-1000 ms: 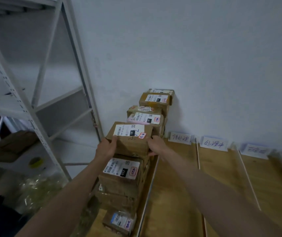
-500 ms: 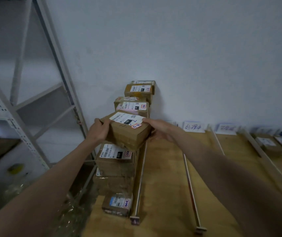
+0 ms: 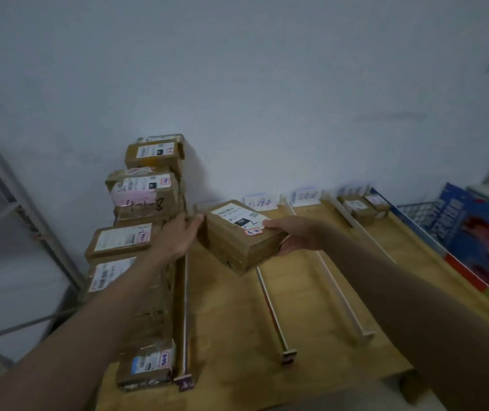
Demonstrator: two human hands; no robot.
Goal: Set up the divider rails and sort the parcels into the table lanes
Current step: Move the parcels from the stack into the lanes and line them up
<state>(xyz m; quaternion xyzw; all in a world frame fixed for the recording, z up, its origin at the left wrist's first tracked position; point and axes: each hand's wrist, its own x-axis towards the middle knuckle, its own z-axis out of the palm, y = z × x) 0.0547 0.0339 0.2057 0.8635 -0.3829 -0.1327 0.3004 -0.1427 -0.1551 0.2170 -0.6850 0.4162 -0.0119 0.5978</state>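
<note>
A brown cardboard parcel (image 3: 237,241) with a white label and a red sticker hangs tilted above the wooden table (image 3: 231,336), over the lane between two divider rails (image 3: 184,307) (image 3: 270,307). My right hand (image 3: 296,235) grips its right end, thumb on top. My left hand (image 3: 175,238) presses against its left end with straight fingers. Several more labelled parcels (image 3: 145,194) are stacked along the leftmost lane. Further rails (image 3: 338,292) (image 3: 356,226) mark lanes to the right.
Paper lane labels (image 3: 259,203) (image 3: 307,197) stand against the white wall. Two small parcels (image 3: 359,210) lie at the back of a right lane. A blue printed box (image 3: 474,232) and a wire basket (image 3: 415,210) sit at the right edge. A metal shelf frame (image 3: 29,226) stands left.
Both hands have lifted the parcel off the left stack and carried it right, over the first rail. My view has swung right, and the right lanes and blue box show.
</note>
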